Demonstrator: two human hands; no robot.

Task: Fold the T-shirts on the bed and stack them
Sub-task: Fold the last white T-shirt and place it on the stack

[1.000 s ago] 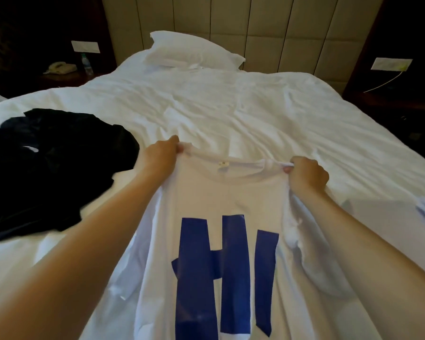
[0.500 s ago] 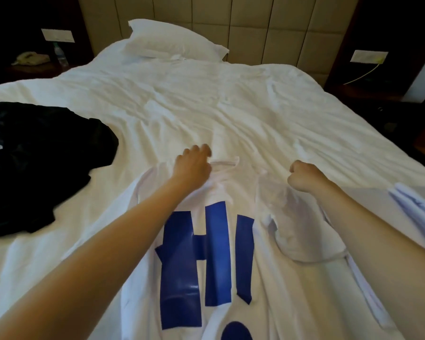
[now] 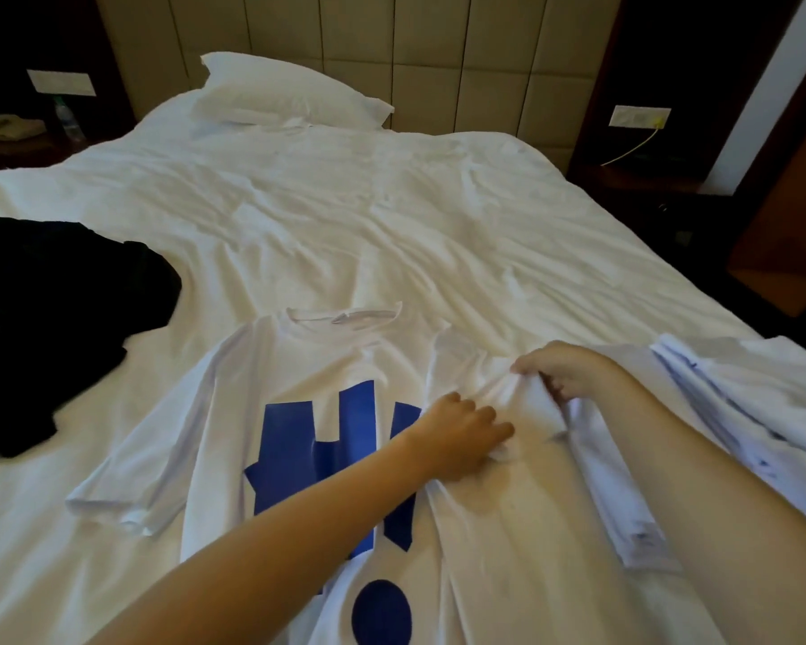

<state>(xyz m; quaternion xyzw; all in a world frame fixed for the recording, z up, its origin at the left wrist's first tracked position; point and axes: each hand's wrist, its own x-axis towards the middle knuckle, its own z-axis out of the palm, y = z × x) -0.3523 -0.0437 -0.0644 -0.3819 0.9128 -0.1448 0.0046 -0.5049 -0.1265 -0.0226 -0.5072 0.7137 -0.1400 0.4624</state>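
A white T-shirt (image 3: 308, 365) with a blue print lies face up on the bed (image 3: 392, 225), its collar pointing toward the pillow. Its left sleeve is spread flat. The right sleeve is bunched and folded in over the body. My right hand (image 3: 564, 374) pinches that bunched sleeve fabric. Just left of it, my left hand (image 3: 461, 439) reaches across the print, and its curled fingers grip the same fold of the shirt. White folded clothing (image 3: 740, 412) with blue marks lies at the right, partly behind my right arm.
A heap of black clothes (image 3: 66, 318) lies on the left side of the bed. A white pillow (image 3: 289, 93) sits by the padded headboard. Dark nightstands flank the bed, the left one with a phone (image 3: 1, 125) and a bottle.
Both hands let go of the collar and shoulders, and the shirt now lies flat. Both hands moved to the right sleeve, which is now gathered between them.
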